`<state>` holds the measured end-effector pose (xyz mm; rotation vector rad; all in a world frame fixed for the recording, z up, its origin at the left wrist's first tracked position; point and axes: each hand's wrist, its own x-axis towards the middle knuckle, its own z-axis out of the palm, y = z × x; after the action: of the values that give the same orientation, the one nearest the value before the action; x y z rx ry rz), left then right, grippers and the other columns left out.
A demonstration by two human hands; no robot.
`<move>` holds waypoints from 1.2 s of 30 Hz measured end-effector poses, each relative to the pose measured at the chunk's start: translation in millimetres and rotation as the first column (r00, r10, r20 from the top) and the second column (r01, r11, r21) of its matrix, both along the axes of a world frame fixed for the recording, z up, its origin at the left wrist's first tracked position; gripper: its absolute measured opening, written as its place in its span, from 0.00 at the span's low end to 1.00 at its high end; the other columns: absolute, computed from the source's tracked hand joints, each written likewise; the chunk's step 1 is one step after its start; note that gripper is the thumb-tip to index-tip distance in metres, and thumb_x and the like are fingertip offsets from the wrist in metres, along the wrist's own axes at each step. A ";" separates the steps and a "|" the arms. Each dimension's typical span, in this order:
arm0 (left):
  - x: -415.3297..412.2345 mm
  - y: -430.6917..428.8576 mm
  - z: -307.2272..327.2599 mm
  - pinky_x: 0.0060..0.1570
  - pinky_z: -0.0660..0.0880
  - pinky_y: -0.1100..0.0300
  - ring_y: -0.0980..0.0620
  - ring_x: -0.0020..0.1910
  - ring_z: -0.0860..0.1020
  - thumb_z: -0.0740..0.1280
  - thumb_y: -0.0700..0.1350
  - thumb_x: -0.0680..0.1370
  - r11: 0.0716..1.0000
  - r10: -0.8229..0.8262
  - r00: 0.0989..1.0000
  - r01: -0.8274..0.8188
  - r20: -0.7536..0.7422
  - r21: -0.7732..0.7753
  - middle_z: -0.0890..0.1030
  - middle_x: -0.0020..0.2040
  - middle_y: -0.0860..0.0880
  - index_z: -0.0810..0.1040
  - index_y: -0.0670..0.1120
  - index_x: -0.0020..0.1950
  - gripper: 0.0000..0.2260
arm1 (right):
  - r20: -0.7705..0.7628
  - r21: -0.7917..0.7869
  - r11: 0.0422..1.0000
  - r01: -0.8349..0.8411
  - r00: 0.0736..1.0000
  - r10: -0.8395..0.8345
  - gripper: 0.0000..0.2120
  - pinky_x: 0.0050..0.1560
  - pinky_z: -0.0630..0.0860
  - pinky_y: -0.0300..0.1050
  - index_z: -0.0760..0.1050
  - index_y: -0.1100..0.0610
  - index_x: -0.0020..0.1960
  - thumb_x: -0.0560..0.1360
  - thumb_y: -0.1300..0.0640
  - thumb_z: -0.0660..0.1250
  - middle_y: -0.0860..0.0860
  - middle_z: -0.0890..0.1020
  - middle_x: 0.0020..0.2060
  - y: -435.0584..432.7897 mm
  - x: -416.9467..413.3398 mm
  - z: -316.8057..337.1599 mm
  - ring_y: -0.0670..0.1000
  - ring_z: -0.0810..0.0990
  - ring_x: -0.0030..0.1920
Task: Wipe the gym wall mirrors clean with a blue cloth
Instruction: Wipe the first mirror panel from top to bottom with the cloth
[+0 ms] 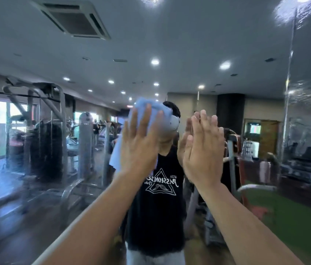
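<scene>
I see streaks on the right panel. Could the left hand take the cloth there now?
Probably not straight across: the right hand lies flat on the mirror between the blue cloth and the streaks.

The mirror glass is seen as glossy, though heavily streaked and smeary on the right panel. The blue cloth looks soft, matt and crumpled. Reflected machine frames are smooth grey metal, and the turf looks rough.

The cloth is pale blue. In the mirror, a black shirt at 6 o'clock carries a white triangle print, and the turf at 4 o'clock is green.
</scene>
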<state>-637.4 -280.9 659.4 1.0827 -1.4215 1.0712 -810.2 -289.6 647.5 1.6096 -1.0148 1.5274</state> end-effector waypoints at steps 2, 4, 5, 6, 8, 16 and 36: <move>9.9 5.2 -38.7 0.78 0.52 0.42 0.37 0.80 0.54 0.68 0.36 0.75 0.999 -0.015 0.996 0.012 0.085 0.037 0.59 0.81 0.43 0.62 0.49 0.80 0.34 | 0.017 -0.013 1.000 0.002 1.000 -0.002 0.25 0.80 0.52 0.63 0.60 0.60 0.81 0.85 0.54 0.48 0.57 0.61 0.81 -3.1 16.4 -9.1 0.61 0.54 0.82; 34.3 11.6 -79.0 0.77 0.56 0.41 0.36 0.79 0.57 0.70 0.36 0.74 0.999 0.005 0.985 -0.011 0.173 0.033 0.62 0.80 0.43 0.66 0.47 0.78 0.33 | -0.017 -0.023 1.000 0.010 1.000 -0.011 0.25 0.80 0.52 0.63 0.59 0.59 0.81 0.85 0.54 0.49 0.57 0.60 0.81 -5.3 32.4 -16.8 0.62 0.55 0.81; 51.5 14.4 -94.1 0.76 0.57 0.40 0.37 0.79 0.58 0.68 0.38 0.75 0.999 0.024 0.977 -0.030 0.210 0.026 0.62 0.79 0.43 0.66 0.47 0.78 0.31 | -0.040 -0.026 1.000 0.009 0.999 -0.010 0.25 0.80 0.51 0.63 0.58 0.58 0.81 0.85 0.54 0.49 0.56 0.58 0.82 -5.5 41.3 -18.7 0.62 0.54 0.82; 70.4 17.2 -104.6 0.77 0.56 0.41 0.37 0.79 0.58 0.65 0.40 0.77 0.998 0.042 0.973 -0.049 0.229 0.025 0.62 0.79 0.44 0.65 0.48 0.78 0.29 | -0.062 -0.030 0.999 0.010 0.998 -0.012 0.25 0.81 0.50 0.63 0.57 0.58 0.82 0.86 0.54 0.49 0.55 0.56 0.82 -5.5 50.0 -19.7 0.61 0.52 0.82; 110.0 21.8 -109.5 0.78 0.52 0.42 0.38 0.80 0.56 0.63 0.43 0.78 0.995 0.085 0.973 -0.093 0.213 0.030 0.61 0.79 0.44 0.62 0.49 0.79 0.29 | -0.102 -0.040 0.999 0.033 0.994 -0.037 0.25 0.81 0.48 0.63 0.57 0.57 0.82 0.86 0.53 0.47 0.55 0.55 0.82 -6.5 64.5 -20.5 0.61 0.51 0.82; 140.8 26.5 -9.5 0.79 0.50 0.40 0.42 0.81 0.45 0.60 0.45 0.81 0.992 0.070 0.951 -0.033 -0.302 0.125 0.51 0.83 0.46 0.55 0.53 0.81 0.29 | -0.122 -0.016 0.989 0.148 0.981 -0.149 0.27 0.82 0.48 0.60 0.56 0.54 0.83 0.85 0.51 0.51 0.55 0.55 0.83 -16.4 67.1 -27.7 0.59 0.50 0.83; 188.4 35.4 -100.5 0.77 0.53 0.37 0.39 0.81 0.51 0.60 0.48 0.80 0.983 0.099 0.973 -0.129 0.208 0.133 0.60 0.80 0.42 0.60 0.49 0.79 0.27 | -0.107 -0.023 0.986 0.163 0.981 -0.165 0.27 0.81 0.49 0.60 0.55 0.54 0.84 0.85 0.51 0.48 0.55 0.55 0.83 -19.3 67.5 -31.5 0.59 0.51 0.83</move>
<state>-449.0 -245.5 558.8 1.1998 -1.6347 1.2016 -742.6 -309.0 616.0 1.5409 -1.0470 1.3203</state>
